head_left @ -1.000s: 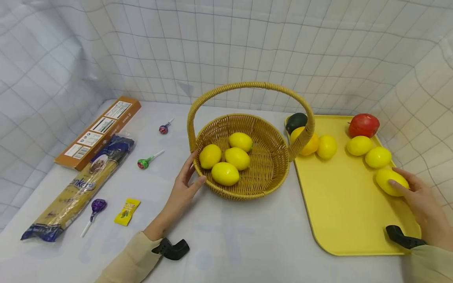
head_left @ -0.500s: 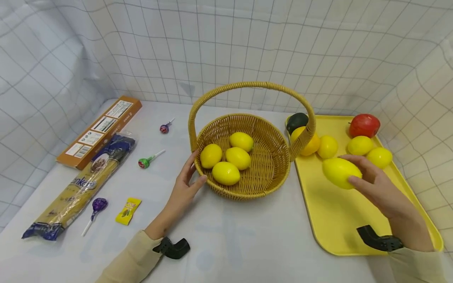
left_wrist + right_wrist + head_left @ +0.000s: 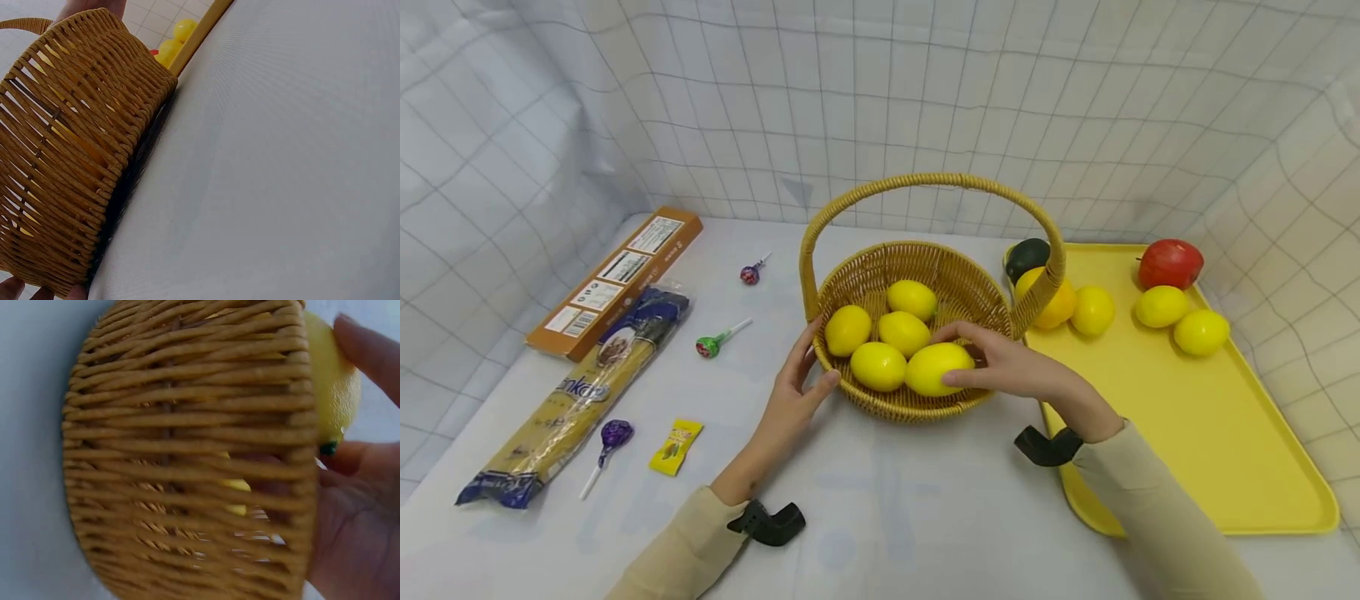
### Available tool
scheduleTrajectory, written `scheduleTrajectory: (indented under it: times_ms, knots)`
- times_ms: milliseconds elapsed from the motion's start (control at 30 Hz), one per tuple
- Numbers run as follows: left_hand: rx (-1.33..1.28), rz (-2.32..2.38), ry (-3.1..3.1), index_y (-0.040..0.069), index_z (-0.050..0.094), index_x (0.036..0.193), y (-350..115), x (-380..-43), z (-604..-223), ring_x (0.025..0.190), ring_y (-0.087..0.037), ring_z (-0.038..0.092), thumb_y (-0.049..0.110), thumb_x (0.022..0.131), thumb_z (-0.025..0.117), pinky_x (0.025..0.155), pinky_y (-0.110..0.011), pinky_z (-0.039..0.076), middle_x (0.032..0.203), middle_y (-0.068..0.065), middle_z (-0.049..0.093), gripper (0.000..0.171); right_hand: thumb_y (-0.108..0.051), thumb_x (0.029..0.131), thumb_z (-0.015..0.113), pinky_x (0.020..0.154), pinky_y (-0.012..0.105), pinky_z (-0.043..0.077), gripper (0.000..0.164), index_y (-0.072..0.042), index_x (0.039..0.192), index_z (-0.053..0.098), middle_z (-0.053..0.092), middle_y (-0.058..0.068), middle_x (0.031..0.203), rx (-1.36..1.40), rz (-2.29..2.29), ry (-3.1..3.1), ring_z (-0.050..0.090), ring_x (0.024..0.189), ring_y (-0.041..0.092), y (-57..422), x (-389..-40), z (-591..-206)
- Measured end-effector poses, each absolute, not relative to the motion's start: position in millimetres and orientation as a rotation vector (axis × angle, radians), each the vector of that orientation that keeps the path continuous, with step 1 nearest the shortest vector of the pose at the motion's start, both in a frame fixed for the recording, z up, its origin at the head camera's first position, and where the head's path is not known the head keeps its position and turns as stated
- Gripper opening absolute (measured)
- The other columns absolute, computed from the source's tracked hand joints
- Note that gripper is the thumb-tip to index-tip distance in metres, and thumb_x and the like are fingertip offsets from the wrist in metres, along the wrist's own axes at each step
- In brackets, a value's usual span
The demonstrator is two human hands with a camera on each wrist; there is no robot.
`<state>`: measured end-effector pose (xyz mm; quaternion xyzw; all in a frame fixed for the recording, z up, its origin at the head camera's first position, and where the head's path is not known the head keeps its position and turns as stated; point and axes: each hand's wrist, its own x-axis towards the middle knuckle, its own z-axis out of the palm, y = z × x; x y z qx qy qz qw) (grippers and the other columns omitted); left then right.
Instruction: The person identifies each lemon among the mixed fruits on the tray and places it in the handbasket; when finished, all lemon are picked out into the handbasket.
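Observation:
A lemon [image 3: 937,369] is pinched between the thumb and fingers of my right hand [image 3: 1011,367], low over the front right of the wicker basket [image 3: 977,342]. Several other lemons [image 3: 878,367] lie in the basket's left half, and the held one seems to touch the nearest. My left hand [image 3: 793,392] holds the basket's left side, thumb at the front rim and fingers round the outer wall. In the left wrist view its fingertips [image 3: 44,292] press the weave. The right wrist view shows the lemon [image 3: 331,375] above the rim, partly hidden by the basket wall.
A yellow tray [image 3: 1187,450] to the right carries a red apple [image 3: 1170,264], an avocado [image 3: 1027,260], an orange [image 3: 1054,307] and several yellow fruits [image 3: 1201,332]. On the left lie a pasta bag [image 3: 580,392], an orange box [image 3: 617,279], lollipops [image 3: 707,346] and a yellow candy [image 3: 675,447].
My right hand has picked the lemon up from the tray's right side and carried it left into the basket's opening. The left hand stays at the basket's side.

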<state>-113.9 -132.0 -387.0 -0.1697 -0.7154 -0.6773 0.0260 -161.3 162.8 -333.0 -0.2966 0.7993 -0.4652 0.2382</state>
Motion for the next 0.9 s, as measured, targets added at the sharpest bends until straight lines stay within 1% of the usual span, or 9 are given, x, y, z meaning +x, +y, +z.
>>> scheduleTrajectory:
  times_ms: [133,333,400,500,600,700,767,833,900]
  knots:
    - [-0.517,-2.096,-2.21,0.005,0.016,0.15,-131.8,-113.3,-388.6,0.135,-0.037,0.019,-0.002,0.095,0.051,0.104,-0.05,0.025,0.154,-0.011,0.012,0.066,-0.027,0.09,0.065,0.086,0.038,0.042,0.042,-0.011,0.127,0.051,0.051,0.003,0.123,-0.878,-1.172,2.114,0.047,0.101,0.022,150.5,-169.7,-337.6]
    - [-0.522,-2.087,-2.219,0.006,0.015,0.15,-129.8,-115.5,-387.5,0.136,-0.034,0.017,0.0,0.095,0.051,0.106,-0.047,0.023,0.154,-0.008,0.012,0.066,-0.023,0.09,0.064,0.092,0.036,0.041,0.045,-0.009,0.131,0.053,0.052,0.002,0.127,-0.93,-1.114,2.097,0.049,0.109,0.019,147.4,-179.3,-338.8]
    - [-0.527,-2.086,-2.221,0.007,0.015,0.15,-128.9,-118.1,-385.6,0.136,-0.034,0.017,0.001,0.095,0.052,0.107,-0.047,0.022,0.154,-0.007,0.012,0.066,-0.018,0.092,0.063,0.094,0.037,0.04,0.045,-0.006,0.133,0.051,0.052,0.004,0.13,-1.025,-1.06,2.141,0.048,0.113,0.019,147.6,-180.2,-337.7]
    - [-0.54,-2.084,-2.23,0.006,0.015,0.15,-127.5,-121.3,-383.8,0.136,-0.034,0.017,0.002,0.095,0.052,0.107,-0.046,0.021,0.154,-0.008,0.013,0.066,-0.009,0.093,0.058,0.098,0.037,0.038,0.043,-0.002,0.135,0.05,0.051,0.008,0.133,-1.156,-1.002,2.222,0.045,0.122,0.02,149.0,-176.2,-336.9]
    - [-0.547,-2.094,-2.237,0.005,0.015,0.15,-126.3,-121.8,-383.5,0.136,-0.034,0.016,0.0,0.095,0.051,0.107,-0.047,0.021,0.154,-0.009,0.013,0.066,-0.006,0.094,0.055,0.1,0.04,0.036,0.043,-0.003,0.136,0.048,0.048,0.006,0.137,-1.184,-1.07,2.273,0.041,0.125,0.023,156.3,-168.1,-337.1]
    - [-0.544,-2.101,-2.24,0.005,0.015,0.15,-125.4,-120.5,-384.7,0.136,-0.034,0.017,-0.003,0.095,0.05,0.107,-0.046,0.021,0.154,-0.01,0.013,0.066,-0.007,0.096,0.053,0.102,0.042,0.033,0.044,-0.008,0.139,0.046,0.044,0.002,0.14,-1.106,-1.21,2.269,0.038,0.128,0.023,175.2,-156.7,-331.0]
    - [-0.541,-2.103,-2.233,0.005,0.015,0.15,-125.5,-119.2,-385.0,0.136,-0.034,0.017,-0.005,0.094,0.049,0.107,-0.045,0.021,0.154,-0.009,0.013,0.066,-0.006,0.096,0.052,0.102,0.041,0.033,0.045,-0.011,0.141,0.044,0.043,0.001,0.141,-1.064,-1.261,2.257,0.037,0.128,0.022,196.1,-148.0,-323.6]
    - [-0.541,-2.097,-2.227,0.004,0.016,0.15,-126.2,-117.9,-385.5,0.136,-0.034,0.017,-0.006,0.094,0.049,0.107,-0.046,0.022,0.154,-0.009,0.013,0.066,-0.002,0.096,0.051,0.104,0.036,0.031,0.047,-0.013,0.141,0.043,0.041,0.002,0.142,-1.056,-1.252,2.26,0.035,0.13,0.021,223.2,-139.7,-315.6]
    - [-0.536,-2.085,-2.223,0.004,0.016,0.15,-127.5,-116.8,-385.2,0.136,-0.034,0.018,-0.006,0.094,0.05,0.107,-0.047,0.021,0.153,-0.01,0.013,0.066,0.003,0.095,0.05,0.103,0.029,0.032,0.049,-0.011,0.142,0.042,0.04,0.007,0.143,-1.074,-1.222,2.267,0.035,0.13,0.02,255.1,-133.6,-310.8]
